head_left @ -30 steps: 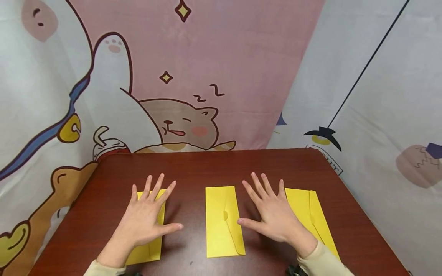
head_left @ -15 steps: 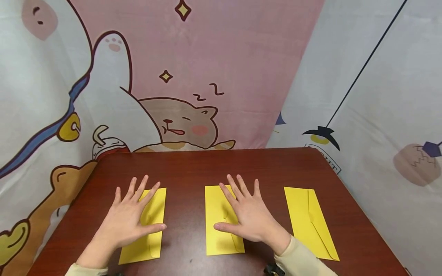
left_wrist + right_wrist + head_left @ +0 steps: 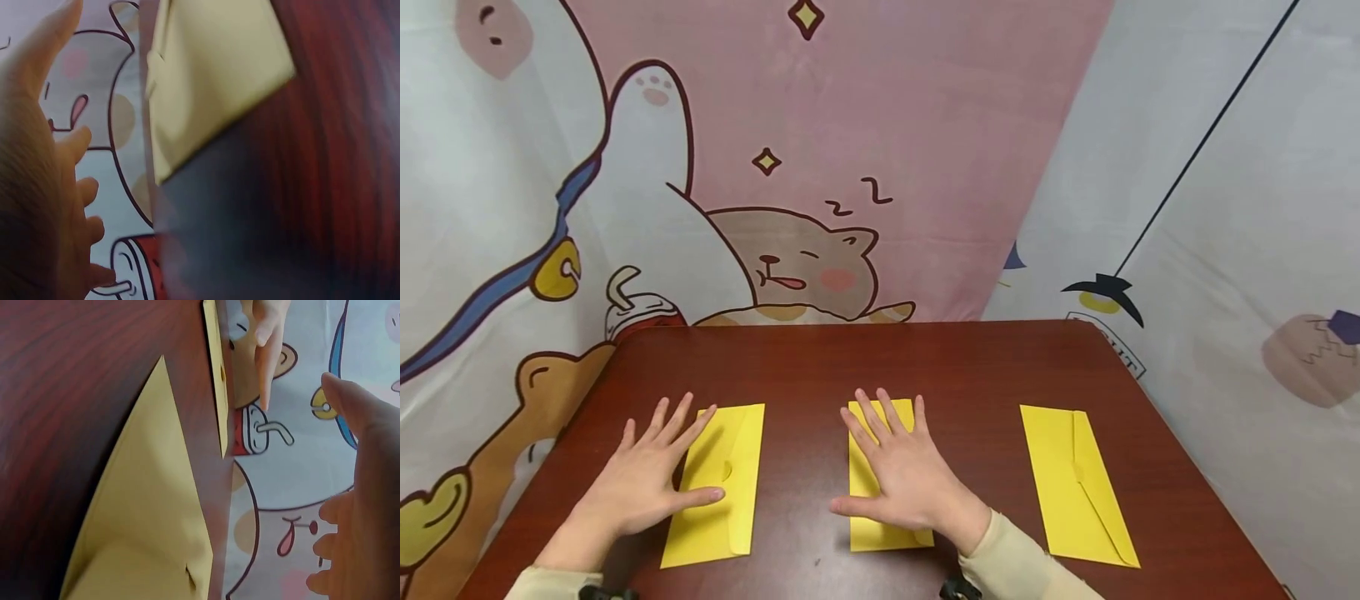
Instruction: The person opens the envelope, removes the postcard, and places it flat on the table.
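Three yellow envelopes lie apart on a brown tabletop in the head view. My left hand, fingers spread, hovers over the left edge of the left envelope; the left wrist view shows a gap between that hand and the envelope. Above the middle envelope is my right hand, palm down with its fingers splayed, covering much of it. In the right wrist view this hand stands off from the envelope below. The right envelope has neither hand near it. Both hands hold nothing.
The brown table has its far edge against a cartoon-printed cloth. More printed cloth hangs at the right side. A dark band sits at the right wrist.
Both spread hands have moved left. The right one has gone from between the middle and right envelopes to over the middle one. The left envelope is now more exposed; the envelopes have stayed put.
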`<control>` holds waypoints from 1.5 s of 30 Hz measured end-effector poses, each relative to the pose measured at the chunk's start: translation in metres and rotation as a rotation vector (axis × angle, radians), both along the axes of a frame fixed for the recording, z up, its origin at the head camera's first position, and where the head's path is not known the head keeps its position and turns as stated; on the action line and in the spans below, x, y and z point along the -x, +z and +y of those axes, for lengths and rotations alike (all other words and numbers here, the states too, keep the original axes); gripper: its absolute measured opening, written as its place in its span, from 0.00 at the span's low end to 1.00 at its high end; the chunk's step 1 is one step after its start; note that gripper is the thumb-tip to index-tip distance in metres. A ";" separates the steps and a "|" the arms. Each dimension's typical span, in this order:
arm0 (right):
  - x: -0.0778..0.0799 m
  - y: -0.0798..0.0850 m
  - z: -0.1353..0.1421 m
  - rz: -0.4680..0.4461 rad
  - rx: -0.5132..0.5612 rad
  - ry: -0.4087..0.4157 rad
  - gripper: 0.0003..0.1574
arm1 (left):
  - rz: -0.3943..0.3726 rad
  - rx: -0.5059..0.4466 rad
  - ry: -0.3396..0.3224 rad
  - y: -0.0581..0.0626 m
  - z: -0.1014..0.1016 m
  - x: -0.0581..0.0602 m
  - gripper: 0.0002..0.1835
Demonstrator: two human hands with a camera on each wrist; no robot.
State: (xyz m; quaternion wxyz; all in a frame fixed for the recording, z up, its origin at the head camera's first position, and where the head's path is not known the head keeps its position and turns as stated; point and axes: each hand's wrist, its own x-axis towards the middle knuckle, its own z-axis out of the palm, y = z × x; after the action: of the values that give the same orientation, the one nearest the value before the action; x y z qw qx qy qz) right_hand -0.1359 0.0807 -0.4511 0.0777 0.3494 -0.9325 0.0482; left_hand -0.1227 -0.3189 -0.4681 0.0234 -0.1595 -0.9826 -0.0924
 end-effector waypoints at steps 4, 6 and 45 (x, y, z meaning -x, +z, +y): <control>-0.003 -0.001 -0.014 0.000 -0.003 0.041 0.72 | -0.026 -0.010 -0.012 -0.004 -0.008 0.001 0.63; -0.004 -0.002 -0.020 0.003 -0.003 0.059 0.72 | -0.031 -0.011 -0.019 -0.006 -0.011 0.002 0.63; -0.020 -0.032 -0.119 -0.101 -0.083 0.120 0.71 | -0.151 0.073 -0.061 -0.010 -0.026 0.011 0.68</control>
State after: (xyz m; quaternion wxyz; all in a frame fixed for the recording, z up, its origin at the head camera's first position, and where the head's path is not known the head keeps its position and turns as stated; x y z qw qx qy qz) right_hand -0.1160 -0.0384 -0.4835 0.0130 0.4047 -0.9138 0.0316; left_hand -0.1340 -0.3447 -0.4782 -0.0592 -0.1825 -0.9790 -0.0687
